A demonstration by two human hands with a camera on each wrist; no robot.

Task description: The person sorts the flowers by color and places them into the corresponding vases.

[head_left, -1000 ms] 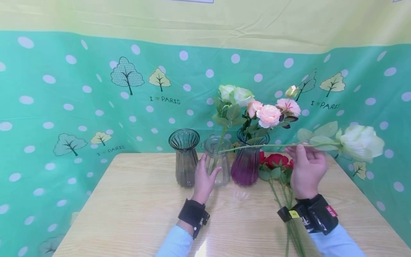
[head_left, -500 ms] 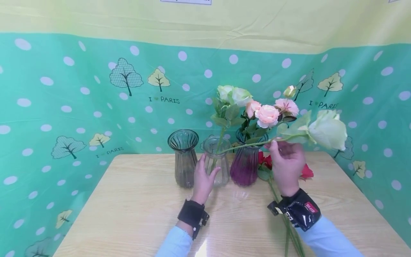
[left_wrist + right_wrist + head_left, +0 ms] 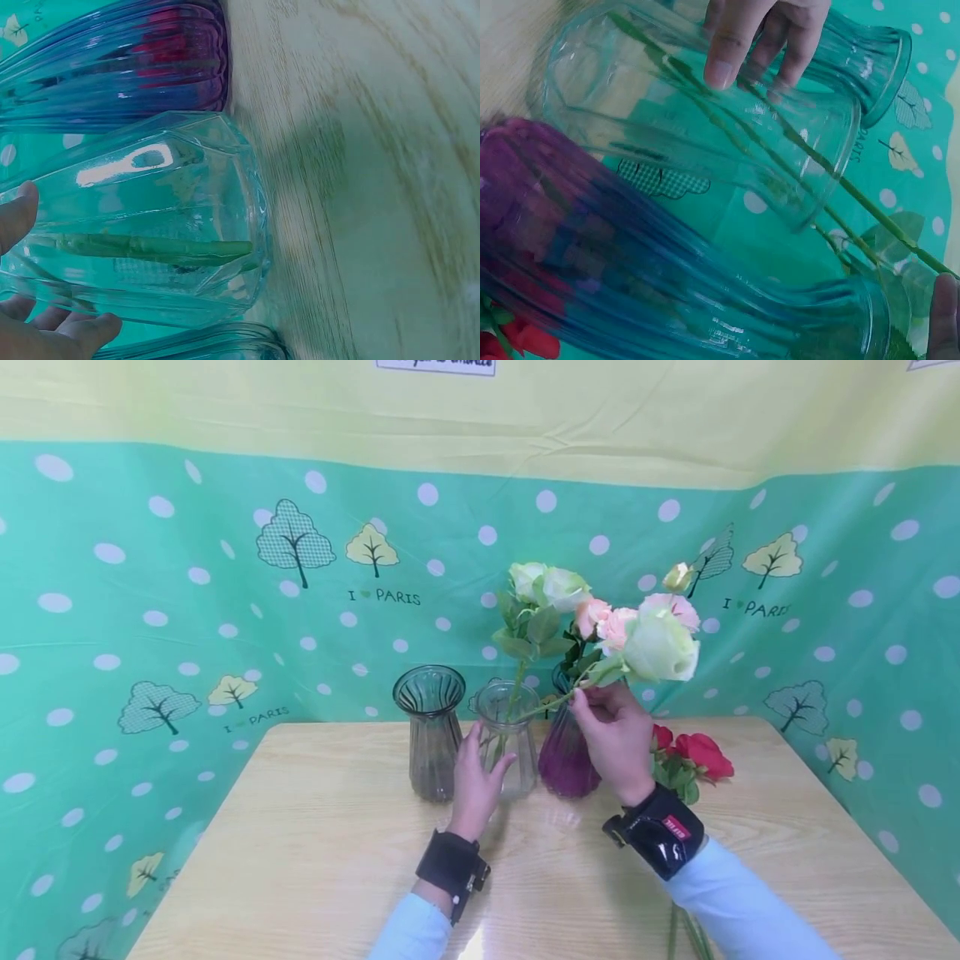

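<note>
My left hand (image 3: 476,785) grips the clear glass vase (image 3: 519,778) low on its body, with fingers and thumb on either side. White roses (image 3: 551,583) on a green stem stand upright in that vase. Pinched between the thumb and fingers of my right hand (image 3: 618,739) is the stem of another white rose (image 3: 662,645), tilted with its bloom to the right. Its stem (image 3: 900,232) runs through the vase's mouth to the inside in the right wrist view. Inside the glass, a green stem (image 3: 157,247) shows near the base in the left wrist view.
A grey-green ribbed vase (image 3: 431,739) stands left of the clear one. To the right, a purple ribbed vase (image 3: 564,764) holds pink flowers (image 3: 592,614). Red roses (image 3: 701,756) lie on the wooden table (image 3: 315,843), partly behind my right arm. A patterned curtain (image 3: 225,527) hangs behind.
My right hand has moved left toward the clear vase, carrying the white rose, and its stem has gone deeper into the vase. My left hand has stayed on the vase.
</note>
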